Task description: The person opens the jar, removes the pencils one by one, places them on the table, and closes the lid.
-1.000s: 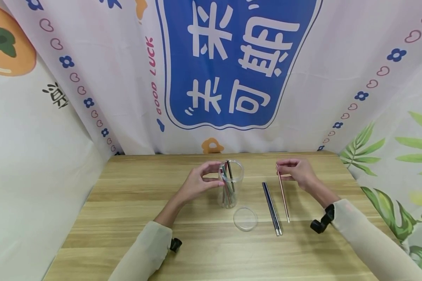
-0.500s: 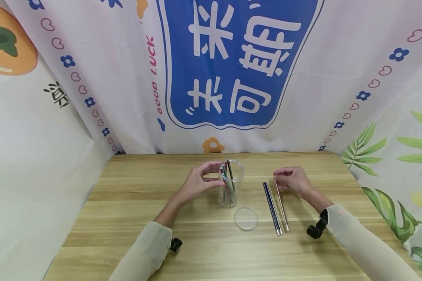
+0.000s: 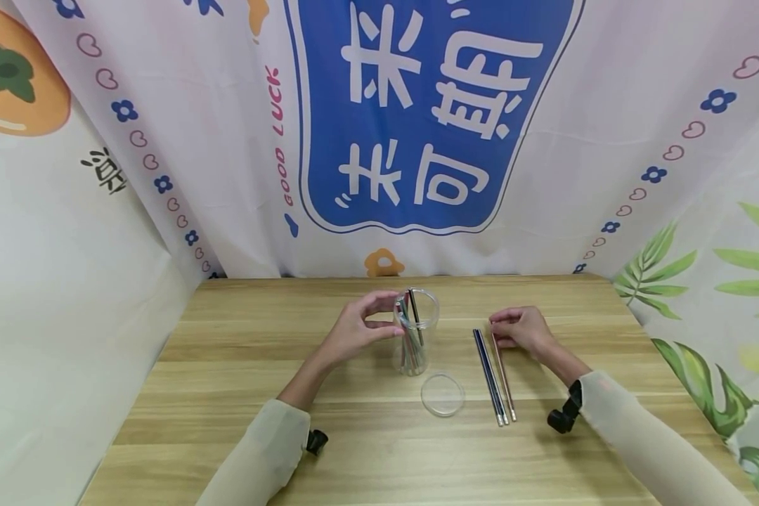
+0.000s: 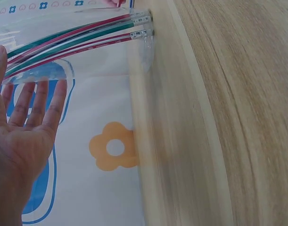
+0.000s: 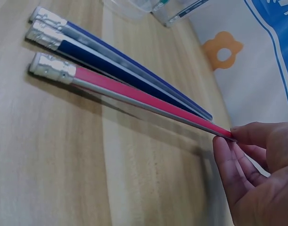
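Nearest the camera: two pale sleeves (image 3: 262,446), a black wrist device by each cuff, over a wood-grain table (image 3: 379,457). Next, a clear round disc (image 3: 443,395) lies flat, between the jar and the loose pencils. To its right, two dark blue pencils (image 3: 490,379) lie side by side, eraser ends toward the person. Just beside them, on the right, is the red pencil (image 3: 503,376), roughly parallel, eraser end also nearer. Cannot tell whether that end touches the table.

Right hand (image 3: 523,329): thumb and fingers close together, pinching the far tip of the red pencil. Left hand (image 3: 358,325): thumb and fingers parted by the width of the clear jar (image 3: 431,334), holding its left side; fingers fairly straight in the left wrist view. Jar stands upright, open at the top; red, green and black pencils (image 3: 409,348) lean inside, several eraser ends down.

Behind the table: printed cloth (image 3: 228,176), blue panel, white characters.
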The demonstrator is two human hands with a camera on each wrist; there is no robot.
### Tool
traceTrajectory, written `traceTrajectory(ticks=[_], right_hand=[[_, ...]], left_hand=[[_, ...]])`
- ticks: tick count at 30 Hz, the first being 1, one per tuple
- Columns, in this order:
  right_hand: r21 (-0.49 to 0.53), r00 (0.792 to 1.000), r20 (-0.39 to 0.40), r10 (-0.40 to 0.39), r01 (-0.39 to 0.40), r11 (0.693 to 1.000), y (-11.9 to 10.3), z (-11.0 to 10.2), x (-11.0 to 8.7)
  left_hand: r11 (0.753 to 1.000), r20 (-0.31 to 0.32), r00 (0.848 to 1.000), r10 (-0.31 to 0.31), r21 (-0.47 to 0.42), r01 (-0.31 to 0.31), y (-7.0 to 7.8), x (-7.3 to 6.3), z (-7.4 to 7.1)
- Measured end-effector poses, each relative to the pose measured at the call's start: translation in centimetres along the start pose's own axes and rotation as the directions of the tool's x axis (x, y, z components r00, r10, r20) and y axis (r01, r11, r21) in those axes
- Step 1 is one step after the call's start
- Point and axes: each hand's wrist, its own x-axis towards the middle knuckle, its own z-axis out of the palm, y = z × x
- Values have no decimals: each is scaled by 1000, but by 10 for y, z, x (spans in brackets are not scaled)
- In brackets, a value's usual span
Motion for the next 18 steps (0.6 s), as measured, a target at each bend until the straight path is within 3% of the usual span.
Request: traceTrajectory(ticks=[10,18], right_hand=[[-36,1000,-20,8,-9,999,4,7,0],[-124,1000,-27,-13,10,992,3,11,-2]], left_hand=[[1000,1,1000,-8,6,8,1,0,0],[1000,1,1000,-1,8,1,0,1,1]])
